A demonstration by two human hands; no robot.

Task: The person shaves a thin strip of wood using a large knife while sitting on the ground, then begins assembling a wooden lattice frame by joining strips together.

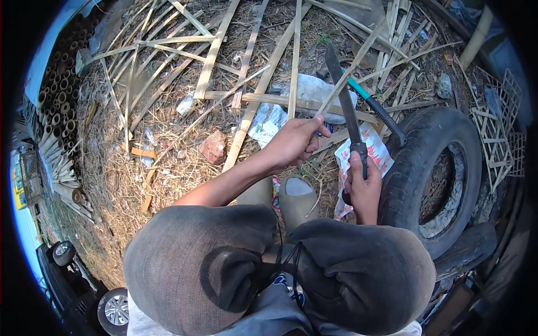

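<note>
My left hand (297,140) is closed on the near end of a long, thin bamboo strip (344,78), which slants away up to the right. In my right hand (364,187) is the dark handle of a long-bladed machete (350,109), its blade pointing away from me. The blade crosses close beside the strip; whether they touch I cannot tell. Just right of the blade lies a hacksaw (375,106) with a teal and black frame. Beneath my right hand is a white sheet with a red pattern (367,148).
An old tire (434,173) lies at my right, with a woven bamboo lattice (496,131) beyond it. Split bamboo strips (216,50) are strewn over the straw-covered ground. A broken brick (213,147) lies left of my arm. Stacked bamboo poles (59,95) and a parked car (67,291) are far left.
</note>
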